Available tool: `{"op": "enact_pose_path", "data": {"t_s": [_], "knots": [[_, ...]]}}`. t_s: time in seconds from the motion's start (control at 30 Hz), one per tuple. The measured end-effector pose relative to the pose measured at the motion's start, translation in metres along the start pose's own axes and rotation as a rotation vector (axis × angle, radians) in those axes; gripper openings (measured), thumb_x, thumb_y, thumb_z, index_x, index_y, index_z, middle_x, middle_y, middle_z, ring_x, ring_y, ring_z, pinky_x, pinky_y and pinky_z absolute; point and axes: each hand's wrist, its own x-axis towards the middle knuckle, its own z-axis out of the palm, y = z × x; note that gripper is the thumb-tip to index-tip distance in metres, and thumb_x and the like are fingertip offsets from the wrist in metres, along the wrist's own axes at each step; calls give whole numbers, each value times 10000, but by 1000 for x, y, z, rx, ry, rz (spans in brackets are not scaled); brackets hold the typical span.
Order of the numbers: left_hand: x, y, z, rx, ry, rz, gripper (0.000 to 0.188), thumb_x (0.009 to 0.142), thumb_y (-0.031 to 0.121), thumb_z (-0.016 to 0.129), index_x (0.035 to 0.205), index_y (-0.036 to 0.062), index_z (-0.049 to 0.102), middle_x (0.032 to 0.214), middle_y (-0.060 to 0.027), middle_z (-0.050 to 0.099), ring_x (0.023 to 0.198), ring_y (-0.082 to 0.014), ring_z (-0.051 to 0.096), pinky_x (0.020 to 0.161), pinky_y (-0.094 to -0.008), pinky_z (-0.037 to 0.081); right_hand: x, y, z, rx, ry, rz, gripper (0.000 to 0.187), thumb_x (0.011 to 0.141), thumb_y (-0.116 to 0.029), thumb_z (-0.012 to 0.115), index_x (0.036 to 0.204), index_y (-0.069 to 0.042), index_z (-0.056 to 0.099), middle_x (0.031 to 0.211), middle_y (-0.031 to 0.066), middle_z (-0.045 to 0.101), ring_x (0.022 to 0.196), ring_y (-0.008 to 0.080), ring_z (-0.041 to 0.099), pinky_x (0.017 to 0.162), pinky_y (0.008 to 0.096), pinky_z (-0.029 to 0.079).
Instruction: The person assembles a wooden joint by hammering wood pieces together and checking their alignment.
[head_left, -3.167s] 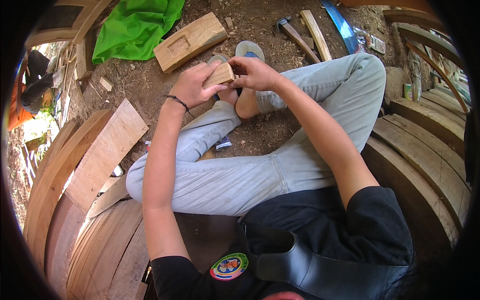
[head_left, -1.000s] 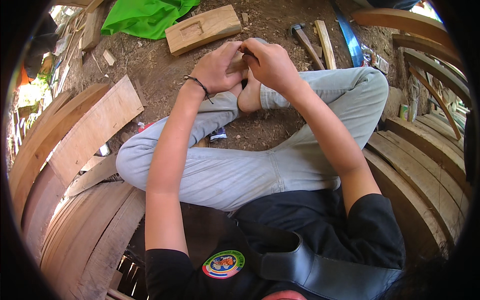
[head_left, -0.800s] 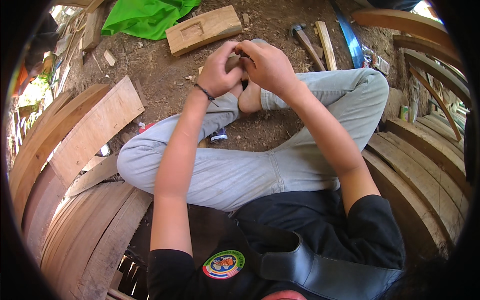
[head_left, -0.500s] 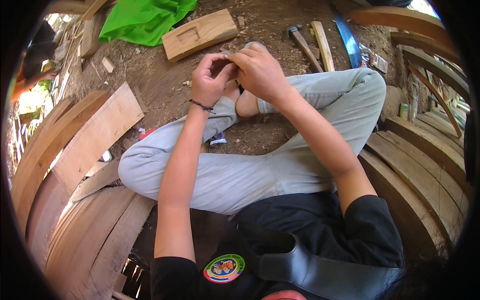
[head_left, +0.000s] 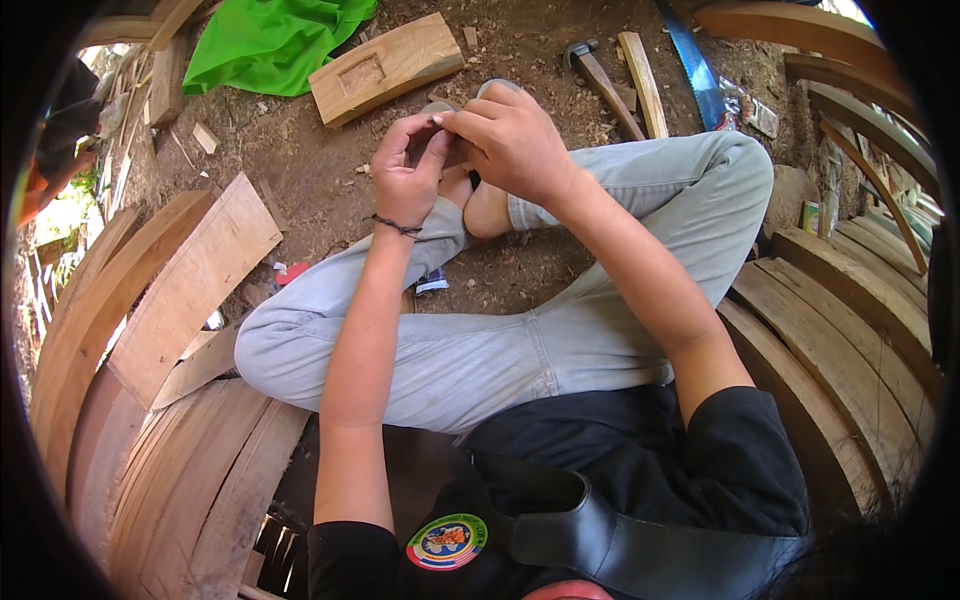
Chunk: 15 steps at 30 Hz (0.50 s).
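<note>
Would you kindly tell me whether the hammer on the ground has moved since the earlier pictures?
No; the hammer lies just left of the wooden strip, its head toward the picture's top, as before; only the view has shifted.

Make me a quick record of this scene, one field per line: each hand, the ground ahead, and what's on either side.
Left hand: the left hand is raised, fingers curled, close against the right
Right hand: the right hand bends over, fingertips meeting the left's
Between fingertips: a small dark thing, kind unclear
Ground ahead, left to right: green cloth, recessed wood block, hammer, wood stick, blue saw
Left side: pale board, slanted
Right side: curved planks
</note>
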Motion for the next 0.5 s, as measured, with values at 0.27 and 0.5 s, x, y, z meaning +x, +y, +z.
{"op": "enact_pose_path", "data": {"t_s": [0.27,0.5], "knots": [[-1,0,-1,29,-29,-74,134,920,25,645,1047,13,606,1051,-82,675,963,-121,629,857,-257,507,-11,127,-12,692,66,915,224,893,-168,609,1065,-49,691,1009,52,696,930,140,627,815,305,498],[-1,0,-2,20,-33,-55,135,921,2,630,1052,8,598,1041,-86,669,983,-132,628,859,-259,506,-79,217,19,-666,-423,1430,597,828,-337,648,1326,-48,491,1359,196,498,1259,381,493,1002,513,425]]}}
